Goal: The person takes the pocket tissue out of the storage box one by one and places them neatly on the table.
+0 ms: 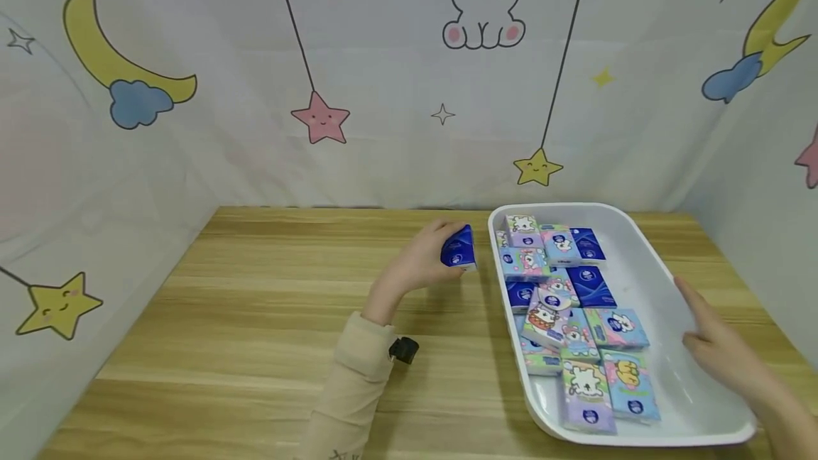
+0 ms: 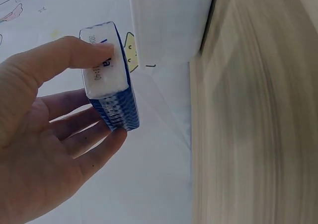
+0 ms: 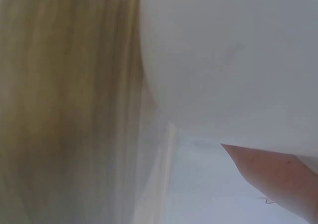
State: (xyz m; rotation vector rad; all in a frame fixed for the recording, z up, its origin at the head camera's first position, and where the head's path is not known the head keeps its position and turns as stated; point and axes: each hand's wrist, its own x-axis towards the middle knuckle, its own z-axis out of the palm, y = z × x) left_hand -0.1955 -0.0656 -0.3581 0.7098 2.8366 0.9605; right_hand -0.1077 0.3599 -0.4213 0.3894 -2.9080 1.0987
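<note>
My left hand (image 1: 424, 255) holds a small dark blue tissue pack (image 1: 459, 248) above the table, just left of the white tray (image 1: 709, 417). In the left wrist view, the thumb presses on the pack's white printed end (image 2: 105, 77), and the fingertips support its blue patterned side. The right hand (image 1: 725, 350) grips the tray's right rim, its thumb over the inner side. Only part of that hand (image 3: 273, 177) shows beside the tray wall in the right wrist view. Inside the tray, several pastel cartoon tissue packs (image 1: 616, 327) and blue packs (image 1: 591, 286) lie in a loose, partly stacked heap toward the left.
The tray stands on the right part of a wood-grain table (image 1: 268, 318). A pale cloth backdrop (image 1: 396, 162) with moons, stars and a rabbit rises behind and at both sides. A small black object (image 1: 404, 350) sits at the left wrist.
</note>
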